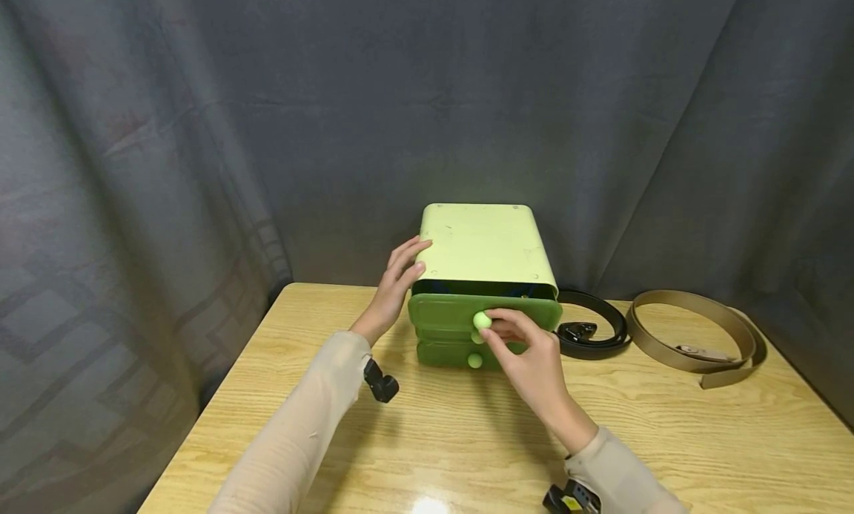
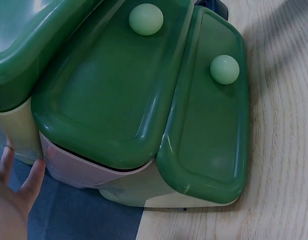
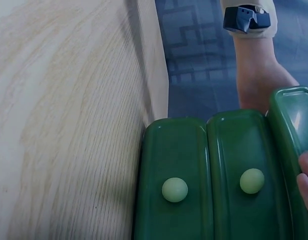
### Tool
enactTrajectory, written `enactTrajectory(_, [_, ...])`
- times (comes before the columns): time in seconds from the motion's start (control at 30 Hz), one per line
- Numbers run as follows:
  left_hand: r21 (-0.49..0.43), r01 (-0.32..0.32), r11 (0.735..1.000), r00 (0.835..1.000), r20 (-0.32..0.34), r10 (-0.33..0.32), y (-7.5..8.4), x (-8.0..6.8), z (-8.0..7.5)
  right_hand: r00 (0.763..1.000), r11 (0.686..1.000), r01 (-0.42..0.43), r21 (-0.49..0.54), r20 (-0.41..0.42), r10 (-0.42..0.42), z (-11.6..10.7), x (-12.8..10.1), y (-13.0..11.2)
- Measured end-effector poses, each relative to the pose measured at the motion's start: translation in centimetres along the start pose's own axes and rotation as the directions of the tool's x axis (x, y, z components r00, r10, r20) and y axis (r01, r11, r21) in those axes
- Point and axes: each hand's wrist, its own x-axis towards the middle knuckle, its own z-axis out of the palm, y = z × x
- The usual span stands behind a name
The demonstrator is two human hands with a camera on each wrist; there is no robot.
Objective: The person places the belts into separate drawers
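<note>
Sitting at the centre of the head view, the green drawer cabinet (image 1: 487,239) faces the person, so its knobs are in easy reach. Its top drawer (image 1: 440,314) stands forward, leaving a dark gap under the pale lid; the lower fronts sit further back. The right hand (image 1: 534,358) pinches the top knob (image 1: 482,320) between thumb and forefinger, a grip that suits so small and round a handle. The left hand (image 1: 394,288), fingers fairly straight and wrapped round nothing, lies against the cabinet's left side and upper edge, probably to steady it; how hard it presses is difficult to tell, since the left wrist view catches only part of it at lower left. Right of centre, a black belt (image 1: 619,325) and a tan belt (image 1: 747,343) lie coiled on the wooden table (image 1: 427,432), beside the cabinet and away from the drawer fronts.
</note>
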Motion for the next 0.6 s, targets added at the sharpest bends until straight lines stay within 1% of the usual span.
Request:
enactTrajectory(0.23, [0.021, -0.017, 1.0, 0.999, -0.03, 0.017, -0.1, -0.1, 0.0, 1.0, 1.0, -0.003, 0.004, -0.009, 0.003, -0.2, 1.1, -2.2])
enactTrajectory(0.37, [0.027, -0.019, 0.999, 0.999, -0.039, 0.02, -0.3, -0.2, 0.1, 1.0, 1.0, -0.002, 0.0, -0.02, 0.002, -0.2, 1.5, -2.7])
enactTrajectory(0.53, [0.029, -0.016, 0.999, 0.999, -0.042, 0.017, -0.2, -0.2, 0.1, 0.998, 0.998, -0.055, 0.018, -0.012, 0.055, 0.0, 1.7, -2.6])
enactTrajectory(0.6, [0.03, -0.014, 0.999, 0.999, -0.033, 0.015, -0.2, -0.2, 0.0, 0.997, 0.997, -0.078, 0.023, -0.011, 0.079, 0.1, 1.8, -2.5])
